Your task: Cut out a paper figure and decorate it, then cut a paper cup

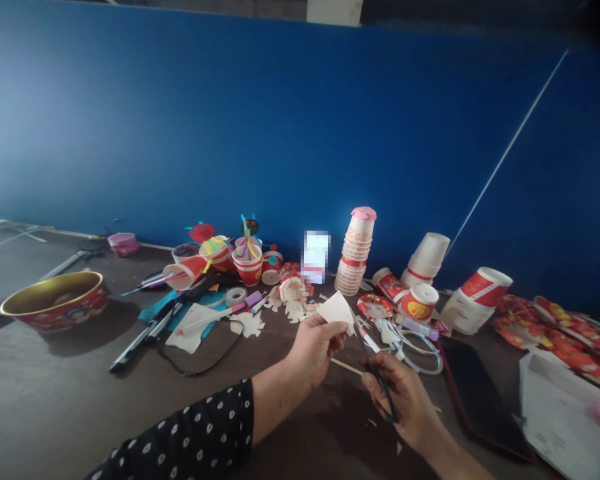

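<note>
My left hand point(314, 353) pinches a white folded piece of paper point(337, 312) between thumb and fingers, above the dark table. In my right hand point(405, 393) is a pair of black-handled scissors point(384, 388), my fingers wrapped round its loops. The blades point up and away, right at the paper's right edge; whether they are cutting into it I cannot tell. Beneath and between my hands a thin pale stick point(347, 366) lies on the table. Small paper scraps point(399, 448) are scattered below my right hand.
A tall stack of paper cups point(354, 257) stands beyond my hands, with more cups point(420, 303) to its right. Decorated cups point(247, 265), a tape roll point(236, 297) and paper cutouts point(247, 325) lie left. A gold-rimmed bowl point(55, 307) sits far left, a dark tablet-like slab point(480, 393) at right.
</note>
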`<act>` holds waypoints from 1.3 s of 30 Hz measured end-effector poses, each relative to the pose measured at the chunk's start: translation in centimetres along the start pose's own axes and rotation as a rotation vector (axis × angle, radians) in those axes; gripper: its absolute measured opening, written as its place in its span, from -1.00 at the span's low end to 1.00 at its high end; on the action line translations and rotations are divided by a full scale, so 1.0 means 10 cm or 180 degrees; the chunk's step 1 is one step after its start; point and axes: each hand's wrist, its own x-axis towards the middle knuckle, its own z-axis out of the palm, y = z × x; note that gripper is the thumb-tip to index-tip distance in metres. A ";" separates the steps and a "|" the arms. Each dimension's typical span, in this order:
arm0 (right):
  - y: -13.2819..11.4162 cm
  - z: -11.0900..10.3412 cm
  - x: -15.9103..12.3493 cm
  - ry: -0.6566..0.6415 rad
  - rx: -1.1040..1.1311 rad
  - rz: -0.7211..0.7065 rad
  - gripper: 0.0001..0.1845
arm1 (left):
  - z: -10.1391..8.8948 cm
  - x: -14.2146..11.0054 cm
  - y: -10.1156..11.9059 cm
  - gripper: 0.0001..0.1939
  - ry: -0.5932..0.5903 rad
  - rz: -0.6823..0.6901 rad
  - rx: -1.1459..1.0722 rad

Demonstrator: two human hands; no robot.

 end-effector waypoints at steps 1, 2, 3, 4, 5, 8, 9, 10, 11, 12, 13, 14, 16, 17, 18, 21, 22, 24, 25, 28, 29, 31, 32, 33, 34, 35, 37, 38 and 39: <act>0.00 0.00 0.00 -0.0019 0.0023 0.0007 -0.59 | 0.00 0.00 0.00 -0.84 -0.0006 0.0000 0.0002; 0.00 0.00 0.00 -0.0035 0.0047 0.0018 -0.59 | 0.00 0.01 0.00 -0.84 -0.0014 0.0000 0.0008; 0.00 0.00 0.00 -0.0032 0.0063 0.0023 -0.60 | 0.00 0.01 0.01 -0.85 -0.0019 0.0001 0.0015; 0.01 -0.01 0.00 -0.0028 0.0087 0.0021 -0.60 | 0.00 0.01 0.01 -0.85 -0.0022 0.0004 0.0021; 0.02 -0.01 0.00 -0.0024 0.0102 0.0013 -0.61 | 0.00 0.01 0.02 -0.85 -0.0031 0.0007 0.0026; 0.02 -0.01 0.00 -0.0050 0.0065 0.0008 -0.62 | 0.00 0.01 0.03 -0.83 -0.0068 0.0036 0.0027; 0.01 -0.01 0.00 -0.0053 0.0040 0.0009 -0.62 | 0.00 0.01 0.04 -0.82 -0.0082 0.0047 0.0030; 0.01 -0.01 0.00 -0.0054 0.0024 0.0016 -0.61 | 0.00 0.01 0.04 -0.82 -0.0093 0.0044 0.0035; 0.01 -0.01 -0.01 -0.0048 0.0015 0.0021 -0.61 | 0.00 0.01 0.04 -0.83 -0.0097 0.0039 0.0040; 0.00 -0.01 -0.01 -0.0047 0.0008 0.0025 -0.60 | 0.00 0.01 0.04 -0.85 -0.0099 0.0032 0.0049; 0.00 -0.01 -0.01 -0.0048 0.0011 0.0023 -0.60 | 0.00 0.01 0.04 -0.86 -0.0098 0.0027 0.0060; 0.00 -0.01 -0.01 -0.0059 0.0016 0.0024 -0.59 | 0.00 0.01 0.05 -0.86 -0.0097 0.0022 0.0071; 0.00 -0.01 -0.01 -0.0071 0.0039 0.0009 -0.58 | 0.00 0.01 0.05 -0.86 -0.0098 0.0026 0.0094; 0.00 -0.01 -0.01 -0.0076 0.0058 0.0001 -0.58 | 0.00 0.01 0.05 -0.85 -0.0101 0.0030 0.0103; 0.00 -0.01 -0.01 -0.0080 0.0072 0.0001 -0.58 | 0.00 0.01 0.05 -0.85 -0.0103 0.0030 0.0100; 0.01 -0.01 -0.01 -0.0096 0.0061 0.0014 -0.57 | 0.00 0.02 0.05 -0.85 -0.0103 0.0021 0.0065; 0.01 -0.01 0.00 -0.0103 0.0047 0.0017 -0.57 | 0.00 0.02 0.05 -0.85 -0.0110 0.0022 0.0049; 0.02 -0.01 0.00 -0.0101 0.0021 -0.0014 -0.58 | 0.00 0.02 0.05 -0.85 -0.0126 0.0017 0.0023; 0.02 0.00 0.00 -0.0100 0.0009 -0.0033 -0.59 | 0.00 0.02 0.05 -0.85 -0.0138 0.0013 0.0016; 0.01 0.00 0.00 -0.0122 -0.0018 -0.0043 -0.57 | -0.01 0.02 0.04 -0.85 -0.0139 0.0006 -0.0007; 0.01 0.00 -0.01 -0.0133 -0.0032 -0.0043 -0.57 | -0.01 0.02 0.04 -0.84 -0.0137 0.0005 -0.0006; 0.00 0.01 -0.02 -0.0134 -0.0056 -0.0052 -0.57 | -0.01 0.02 0.04 -0.84 -0.0129 0.0007 -0.0001; 0.00 0.01 -0.03 -0.0125 -0.0065 -0.0069 -0.57 | -0.01 0.01 0.04 -0.84 -0.0124 0.0005 0.0001; -0.01 0.01 -0.03 -0.0116 -0.0071 -0.0090 -0.58 | -0.01 0.01 0.04 -0.84 -0.0120 0.0003 0.0005; -0.01 0.01 -0.03 -0.0106 -0.0079 -0.0107 -0.59 | -0.01 0.01 0.04 -0.84 -0.0113 0.0004 0.0008; -0.01 0.01 -0.03 -0.0102 -0.0094 -0.0124 -0.59 | 0.00 0.01 0.04 -0.84 -0.0104 0.0005 0.0011; -0.01 0.01 -0.03 -0.0103 -0.0142 -0.0154 -0.59 | 0.00 0.01 0.04 -0.83 -0.0079 -0.0002 0.0035; -0.01 0.01 -0.02 -0.0114 -0.0164 -0.0156 -0.59 | 0.00 0.01 0.03 -0.83 -0.0067 0.0000 0.0041; -0.01 0.02 -0.01 -0.0120 -0.0175 -0.0155 -0.58 | 0.00 0.01 0.03 -0.82 -0.0059 -0.0005 0.0035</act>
